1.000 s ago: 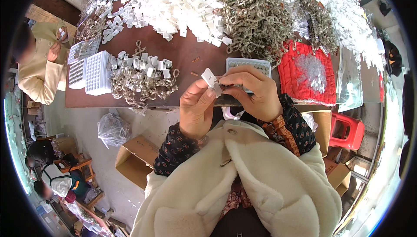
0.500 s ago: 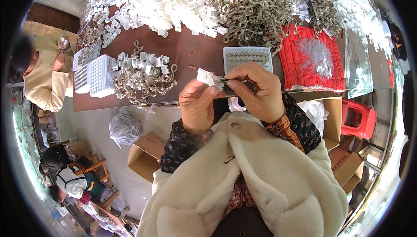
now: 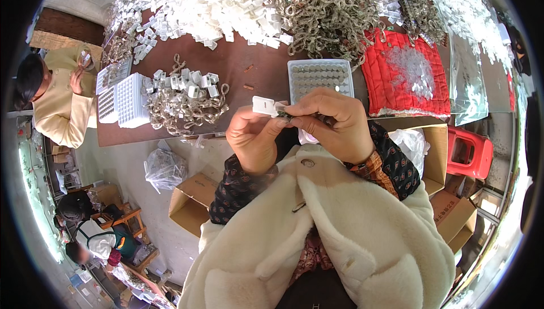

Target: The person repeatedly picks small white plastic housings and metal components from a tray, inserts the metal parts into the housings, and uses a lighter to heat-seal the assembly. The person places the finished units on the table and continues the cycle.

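Note:
My left hand [image 3: 253, 142] pinches a small white plastic housing [image 3: 264, 106] between thumb and fingers, in front of the table edge. Close against it, my right hand [image 3: 334, 125] has thumb and forefinger pressed together on a small dark part [image 3: 284, 115], mostly hidden by the fingertips; earlier it showed as a green circuit board. The two parts meet between my hands. Just beyond my right hand stands a clear plastic tray [image 3: 320, 68] holding rows of round silvery discs.
White housings [image 3: 221, 9] and coiled clear cables [image 3: 326, 14] are heaped at the back. Left lie white trays [image 3: 134, 99] and a smaller cable pile [image 3: 187, 105]. A red quilted cloth [image 3: 377, 85] carries small clear pieces. Co-worker [image 3: 62, 94] sits left; cardboard boxes [image 3: 190, 198] and red stool [image 3: 469, 153] flank me.
Both hands have shifted slightly; the white housing has moved a little left and down. My right fingertips have closed further over the green board, now mostly covered.

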Motion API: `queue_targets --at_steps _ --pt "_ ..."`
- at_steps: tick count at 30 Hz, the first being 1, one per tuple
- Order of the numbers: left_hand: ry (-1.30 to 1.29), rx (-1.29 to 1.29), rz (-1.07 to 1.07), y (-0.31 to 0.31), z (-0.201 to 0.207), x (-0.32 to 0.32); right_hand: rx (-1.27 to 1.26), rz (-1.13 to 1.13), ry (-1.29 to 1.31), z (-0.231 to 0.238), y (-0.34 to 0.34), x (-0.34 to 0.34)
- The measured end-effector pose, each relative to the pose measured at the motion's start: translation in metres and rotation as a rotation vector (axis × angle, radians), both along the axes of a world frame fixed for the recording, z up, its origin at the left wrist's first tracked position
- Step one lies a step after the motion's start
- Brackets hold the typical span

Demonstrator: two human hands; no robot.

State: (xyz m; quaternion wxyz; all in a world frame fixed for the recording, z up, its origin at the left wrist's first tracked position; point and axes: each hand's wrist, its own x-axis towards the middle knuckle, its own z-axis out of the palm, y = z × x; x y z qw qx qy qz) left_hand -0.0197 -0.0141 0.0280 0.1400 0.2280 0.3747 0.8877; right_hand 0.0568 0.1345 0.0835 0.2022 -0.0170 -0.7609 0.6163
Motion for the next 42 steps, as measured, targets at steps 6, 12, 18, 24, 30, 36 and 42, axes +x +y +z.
queue_targets --at_steps 6,12,18,24,30,36,42 --pt "-0.061 -0.042 0.123 0.010 -0.001 0.012 0.114 -0.074 0.041 -0.008 -0.007 0.000" --pt "-0.040 -0.119 0.151 0.007 -0.004 0.011 0.106 -0.126 0.032 -0.014 -0.014 -0.003" --pt "-0.017 -0.036 0.166 0.011 -0.008 0.008 0.038 -0.126 -0.015 -0.012 -0.019 -0.005" --pt "-0.039 -0.046 0.150 0.012 -0.003 0.014 -0.140 -0.129 -0.170 0.000 -0.020 -0.001" --pt "-0.057 -0.010 0.089 0.007 -0.005 0.011 -0.368 -0.013 -0.264 -0.004 -0.009 -0.007" --pt "-0.289 0.037 -0.033 0.000 -0.012 0.011 -0.732 0.132 -0.314 -0.021 -0.008 -0.010" --pt "-0.277 -0.043 -0.036 0.009 -0.016 0.012 -0.568 0.061 -0.216 -0.038 -0.013 -0.001"
